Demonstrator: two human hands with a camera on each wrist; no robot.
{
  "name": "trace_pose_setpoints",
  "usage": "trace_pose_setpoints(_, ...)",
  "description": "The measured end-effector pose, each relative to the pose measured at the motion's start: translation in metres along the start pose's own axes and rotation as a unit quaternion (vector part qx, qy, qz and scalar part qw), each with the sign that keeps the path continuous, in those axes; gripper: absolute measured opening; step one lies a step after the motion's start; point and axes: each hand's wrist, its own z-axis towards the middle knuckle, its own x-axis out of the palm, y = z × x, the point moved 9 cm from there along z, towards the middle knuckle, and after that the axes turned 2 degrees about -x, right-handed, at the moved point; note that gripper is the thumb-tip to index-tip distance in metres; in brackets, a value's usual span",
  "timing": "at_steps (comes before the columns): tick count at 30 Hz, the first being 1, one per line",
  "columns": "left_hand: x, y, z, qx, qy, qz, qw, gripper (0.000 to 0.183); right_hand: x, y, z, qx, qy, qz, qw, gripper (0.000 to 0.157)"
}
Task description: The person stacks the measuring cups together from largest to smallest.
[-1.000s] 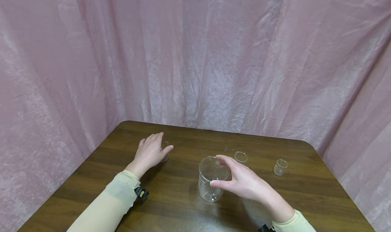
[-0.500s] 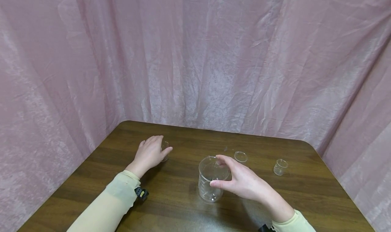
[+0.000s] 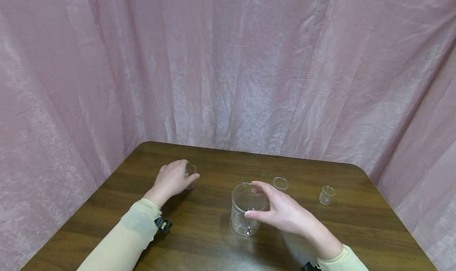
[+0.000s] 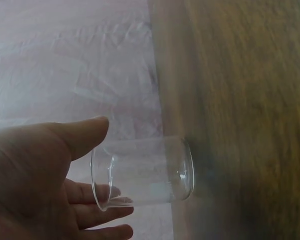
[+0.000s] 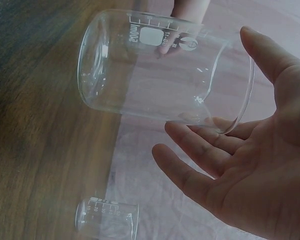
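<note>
In the head view a large clear glass beaker (image 3: 242,223) stands upright at mid-table. My right hand (image 3: 283,211) holds it near the rim from the right, thumb in front and fingers behind. The right wrist view shows white 500 ml marks on that beaker (image 5: 150,75). Farther left, a smaller glass beaker (image 3: 191,169) is partly hidden behind my left hand (image 3: 171,180). The left wrist view has the fingers (image 4: 92,216) loosely extended past this beaker's (image 4: 144,170) rim. The thumb lies along its other side, spread away from the fingers.
Another glass beaker (image 3: 281,183) stands behind my right hand, mostly its rim showing. A small graduated beaker (image 3: 327,195) stands to the right. The brown wooden table (image 3: 206,243) has rounded far corners, with a pink curtain (image 3: 228,65) hanging behind it.
My left hand has shifted slightly left and nearer to me, so more of the smaller beaker shows beside it. The right hand and the large beaker have stayed in place.
</note>
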Motion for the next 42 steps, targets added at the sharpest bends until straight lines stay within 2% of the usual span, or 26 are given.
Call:
trace_pose_setpoints(19,-0.012,0.007,-0.001,0.01,0.023,0.013,0.9996,0.068,-0.001,0.002,0.001,-0.005,0.001,-0.003,1.0,0.093)
trace_pose_setpoints(42,-0.009,0.011,-0.002,-0.007,0.045,0.001,0.999,0.067,0.0,0.001,-0.001,-0.001,0.002,0.004,1.0,0.093)
